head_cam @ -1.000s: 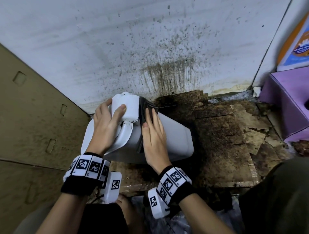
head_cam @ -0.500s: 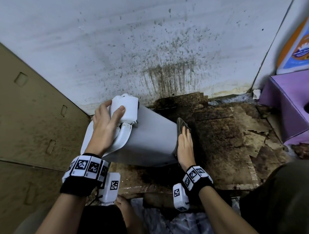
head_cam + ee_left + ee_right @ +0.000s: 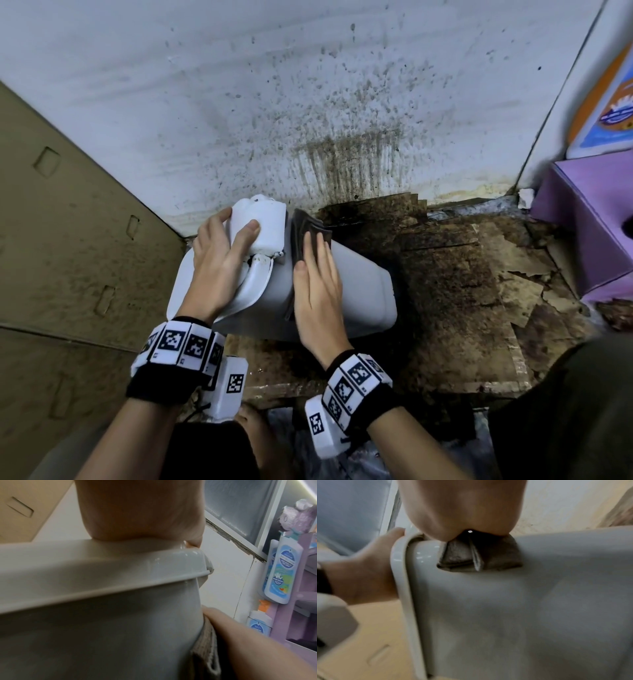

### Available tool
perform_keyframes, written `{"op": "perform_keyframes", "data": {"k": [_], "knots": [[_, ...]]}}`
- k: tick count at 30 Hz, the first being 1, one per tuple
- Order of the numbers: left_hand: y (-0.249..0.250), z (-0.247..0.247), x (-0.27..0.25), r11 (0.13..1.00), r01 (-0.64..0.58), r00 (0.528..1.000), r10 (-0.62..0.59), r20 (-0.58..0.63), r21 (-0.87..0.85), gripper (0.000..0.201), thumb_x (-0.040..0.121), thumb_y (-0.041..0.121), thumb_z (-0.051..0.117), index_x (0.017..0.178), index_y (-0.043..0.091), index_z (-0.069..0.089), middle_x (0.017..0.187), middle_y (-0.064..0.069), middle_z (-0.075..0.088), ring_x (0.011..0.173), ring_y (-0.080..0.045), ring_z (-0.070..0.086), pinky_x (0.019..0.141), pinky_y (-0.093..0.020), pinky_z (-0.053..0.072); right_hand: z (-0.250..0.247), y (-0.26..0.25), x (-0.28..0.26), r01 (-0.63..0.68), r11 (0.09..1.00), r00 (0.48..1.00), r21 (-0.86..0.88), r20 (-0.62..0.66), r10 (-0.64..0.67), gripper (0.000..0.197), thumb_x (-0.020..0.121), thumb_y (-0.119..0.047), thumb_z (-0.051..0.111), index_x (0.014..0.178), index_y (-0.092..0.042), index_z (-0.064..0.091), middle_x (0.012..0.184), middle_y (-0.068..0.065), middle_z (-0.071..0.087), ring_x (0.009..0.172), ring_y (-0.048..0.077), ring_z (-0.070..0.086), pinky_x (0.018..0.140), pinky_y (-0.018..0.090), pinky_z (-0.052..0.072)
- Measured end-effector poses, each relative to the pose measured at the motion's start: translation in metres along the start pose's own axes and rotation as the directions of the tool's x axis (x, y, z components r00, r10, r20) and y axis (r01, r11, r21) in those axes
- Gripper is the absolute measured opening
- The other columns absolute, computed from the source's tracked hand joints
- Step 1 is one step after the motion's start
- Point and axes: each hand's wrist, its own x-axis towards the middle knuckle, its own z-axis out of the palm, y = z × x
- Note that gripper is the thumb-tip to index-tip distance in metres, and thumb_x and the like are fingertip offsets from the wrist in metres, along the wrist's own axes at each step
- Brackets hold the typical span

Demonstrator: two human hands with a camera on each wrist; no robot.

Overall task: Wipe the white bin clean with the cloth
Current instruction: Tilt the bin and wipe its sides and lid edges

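Observation:
The white bin lies on its side on the floor, lid end to the left. My left hand grips the raised white lid flap, thumb on the front and fingers behind. My right hand lies flat with straight fingers on a dark folded cloth and presses it against the bin's upper side just right of the lid. The right wrist view shows the cloth squeezed under the palm on the bin wall. In the left wrist view the cloth shows at the bin's edge.
A badly stained white wall rises right behind the bin. Dirty brown cardboard covers the floor to the right. A tan panel closes the left side. A purple box stands at the right, with bottles on a purple shelf.
My right hand slid the cloth along the bin to its base end at the right, then came back to the spot beside the lid. The left hand kept its hold.

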Motion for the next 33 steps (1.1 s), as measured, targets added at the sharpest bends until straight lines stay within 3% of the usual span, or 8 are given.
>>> {"op": "perform_keyframes", "data": {"k": [6,9,12,20,23,26,28,33], "knots": [[-0.003,-0.001,0.001,1.000,0.006,1.000,-0.006,0.005,-0.024,0.096,0.072,0.079,0.033,0.149,0.022,0.037,0.154,-0.002,0.035,0.143,-0.016,0.024,0.110,-0.030,0.019,-0.016,0.036,0.001,0.011,1.000,1.000,-0.021,0.014,-0.011,0.056,0.106,-0.038,0.021,0.159,-0.022,0.023,0.167,-0.006,0.021,0.154,0.003,0.012,0.125,0.027,0.011],[-0.003,-0.001,0.003,1.000,0.003,1.000,-0.003,-0.007,-0.018,0.095,0.072,0.079,0.033,0.149,0.023,0.038,0.153,-0.002,0.037,0.142,-0.016,0.026,0.109,-0.030,0.020,-0.029,0.072,0.002,-0.090,0.995,0.996,-0.035,-0.007,0.090,0.052,0.107,-0.036,0.020,0.159,-0.026,0.021,0.168,-0.005,0.019,0.154,0.005,0.013,0.125,0.025,0.011],[-0.004,0.000,0.003,1.000,-0.018,1.000,0.018,-0.015,-0.019,0.096,0.072,0.080,0.034,0.149,0.023,0.039,0.151,-0.002,0.038,0.140,-0.014,0.027,0.109,-0.030,0.021,-0.048,0.110,-0.001,-0.263,0.960,0.965,-0.097,-0.035,0.261,0.048,0.111,-0.027,0.022,0.158,-0.025,0.019,0.168,-0.002,0.015,0.155,0.010,0.009,0.118,0.010,0.000],[-0.001,0.003,0.003,1.000,-0.024,1.000,0.025,-0.010,0.012,0.096,0.072,0.080,0.032,0.149,0.022,0.039,0.150,-0.003,0.039,0.141,-0.018,0.027,0.113,-0.034,0.022,-0.042,0.118,-0.003,-0.472,0.880,0.867,-0.052,-0.210,0.452,0.051,0.109,-0.032,0.028,0.159,-0.018,0.026,0.168,0.005,0.020,0.154,0.021,0.016,0.125,0.032,0.006],[0.000,0.004,0.004,1.000,-0.027,0.999,0.027,-0.022,0.010,0.097,0.072,0.079,0.033,0.149,0.021,0.040,0.150,-0.004,0.039,0.141,-0.020,0.028,0.113,-0.034,0.022,-0.033,0.091,0.001,-0.416,0.909,0.894,0.020,-0.177,0.413,0.050,0.110,-0.023,0.029,0.159,-0.017,0.022,0.169,0.003,0.014,0.156,0.016,0.008,0.123,0.025,0.000],[-0.001,0.004,0.005,1.000,-0.016,1.000,0.016,-0.018,0.008,0.097,0.072,0.080,0.032,0.149,0.021,0.039,0.151,-0.004,0.038,0.142,-0.018,0.027,0.116,-0.037,0.022,-0.014,0.046,0.001,-0.255,0.967,0.957,-0.005,-0.147,0.252,0.057,0.105,-0.039,0.023,0.158,-0.019,0.024,0.167,-0.001,0.017,0.155,0.013,0.010,0.120,0.021,0.000],[0.000,0.004,0.004,1.000,-0.014,1.000,0.014,-0.011,0.005,0.097,0.072,0.080,0.032,0.150,0.022,0.038,0.152,-0.003,0.038,0.141,-0.017,0.027,0.117,-0.038,0.022,-0.002,0.017,0.002,-0.118,0.993,0.987,-0.012,-0.114,0.116,0.067,0.098,-0.049,0.017,0.158,-0.020,0.026,0.167,-0.002,0.018,0.155,0.011,0.012,0.121,0.022,0.001],[-0.002,0.001,0.000,1.000,-0.002,1.000,0.002,-0.002,-0.003,0.099,0.071,0.081,0.032,0.151,0.023,0.036,0.153,-0.002,0.035,0.143,-0.015,0.024,0.113,-0.033,0.020,-0.002,0.001,0.002,0.080,0.989,0.997,-0.124,0.003,-0.081,0.059,0.105,-0.042,0.022,0.160,-0.022,0.021,0.168,-0.002,0.018,0.155,0.009,0.010,0.125,0.028,0.007]]}}
